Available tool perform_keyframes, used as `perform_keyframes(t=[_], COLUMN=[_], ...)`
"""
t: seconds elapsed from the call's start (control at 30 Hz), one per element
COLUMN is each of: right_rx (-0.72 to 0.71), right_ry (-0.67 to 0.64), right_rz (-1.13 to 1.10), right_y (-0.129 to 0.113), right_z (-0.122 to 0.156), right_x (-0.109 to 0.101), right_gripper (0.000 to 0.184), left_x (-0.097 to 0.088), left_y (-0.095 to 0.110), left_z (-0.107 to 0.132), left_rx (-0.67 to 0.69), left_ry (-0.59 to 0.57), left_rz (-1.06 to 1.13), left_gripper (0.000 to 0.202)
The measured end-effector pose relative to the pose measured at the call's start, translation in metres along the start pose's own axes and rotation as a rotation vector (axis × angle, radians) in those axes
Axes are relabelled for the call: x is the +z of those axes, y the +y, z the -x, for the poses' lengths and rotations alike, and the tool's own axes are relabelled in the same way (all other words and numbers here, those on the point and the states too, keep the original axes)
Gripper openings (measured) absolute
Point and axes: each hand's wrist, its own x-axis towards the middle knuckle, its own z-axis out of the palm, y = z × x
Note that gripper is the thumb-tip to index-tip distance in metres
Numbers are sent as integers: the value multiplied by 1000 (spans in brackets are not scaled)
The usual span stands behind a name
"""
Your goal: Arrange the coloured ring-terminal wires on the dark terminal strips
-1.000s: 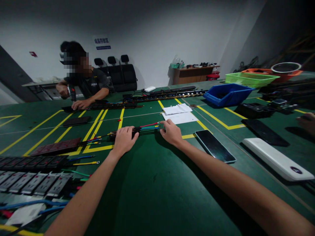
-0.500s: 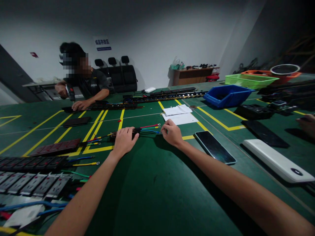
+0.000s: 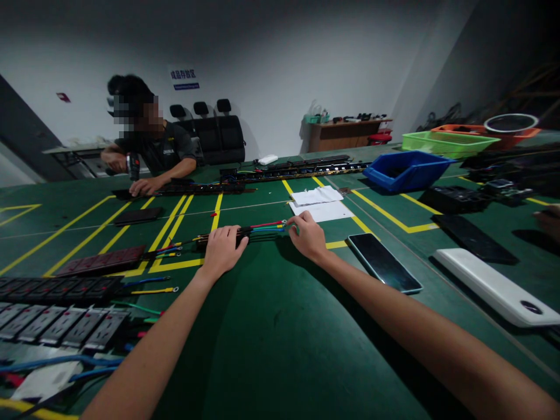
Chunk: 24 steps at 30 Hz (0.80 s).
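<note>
My left hand (image 3: 224,249) is wrapped over a dark, narrow part that lies on the green table (image 3: 262,326); most of it is hidden under the palm. From its right end run red, yellow and blue wires (image 3: 266,227) with ring terminals. The fingertips of my right hand (image 3: 307,234) are pinched at the ends of these wires, though which one they grip is too small to make out. More wires with ring terminals (image 3: 175,252) lie left of my left hand, beside a dark red socket strip (image 3: 102,261).
Black and grey socket strips (image 3: 65,326) fill the left foreground. White papers (image 3: 319,204) lie beyond my right hand, a phone (image 3: 385,262) and a white power bank (image 3: 494,286) to its right. A blue bin (image 3: 406,170) stands farther back. Across the table a person (image 3: 153,146) holds a power drill.
My right hand has shifted slightly, its fingers moving up a little at the wire ends. The blue wire now lies straighter and closer to the others. My left hand stays in place.
</note>
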Motion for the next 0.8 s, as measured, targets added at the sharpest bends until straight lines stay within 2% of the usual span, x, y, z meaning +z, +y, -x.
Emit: perform_keyframes(t=[0.23,0.8], right_rx=[-15,-79], right_ry=[-28,1], right_rz=[-16,-261], right_y=[3,13], right_z=[0,-5], right_x=[2,5], right_gripper=[20,22], left_x=[0,0], left_y=[0,-1], left_z=[0,0], left_rx=[-6,-4], left_ry=[-13,-17], left_rz=[-2,-13], left_gripper=[51,51])
